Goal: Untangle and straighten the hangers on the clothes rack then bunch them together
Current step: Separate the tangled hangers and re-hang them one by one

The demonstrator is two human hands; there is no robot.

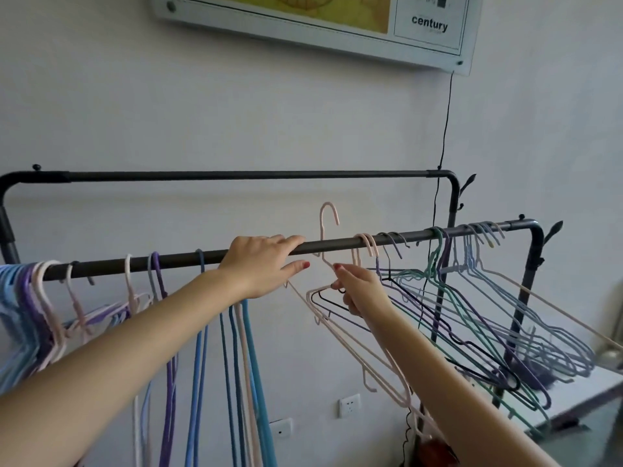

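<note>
A person's two bare arms reach up to a dark metal clothes rack (337, 245) standing against a pale wall (236, 112). The left hand (261, 264) rests on the front rail, fingers laid over the top and thumb below, its grip loosely closed round the bar. Just to its right, the right hand (357, 291) pinches a pink hanger (357, 345) by the neck, its grip closed on the wire. That hanger's hook stands above the rail, not hung on it, and its body slants down to the right.

Along the rail to the right hang more hangers (499, 318) in purple, green, blue, black and pink, tilted and crossed over one another, crowding close to the held one. To the left, a few pale hangers hang spaced apart, and a tight bunch (23, 318) of blue and purple ones sits at the far left end. Several long blue and pink hangers (236, 365) hang straight down beneath the left forearm.

A second, higher rail (253, 175) runs behind. A framed poster (337, 25) with the word "century" hangs on the wall above, a thin black cord (445, 129) dropping from it. Two wall sockets (349, 405) sit low down. A pale surface (586, 392) shows at the lower right.
</note>
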